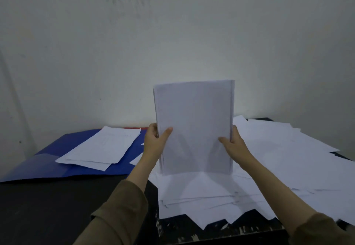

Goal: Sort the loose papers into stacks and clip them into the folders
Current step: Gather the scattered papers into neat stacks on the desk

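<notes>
stack of paper (194, 127) upright, bottom edge on the loose sheets (269, 158) on the dark table (57, 202) | left hand (154, 141) grips its left edge, thumb in front | right hand (233, 143) grips its right edge, thumb in front | blue folder (57, 160) lies open at left, a few papers (101, 146) on it

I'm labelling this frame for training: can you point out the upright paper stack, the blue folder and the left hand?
upright paper stack (194, 127): head view, middle of its front sheet.
blue folder (57, 148): head view, bare cover left of the sheets lying on it.
left hand (154, 143): head view, back of the hand.
</notes>
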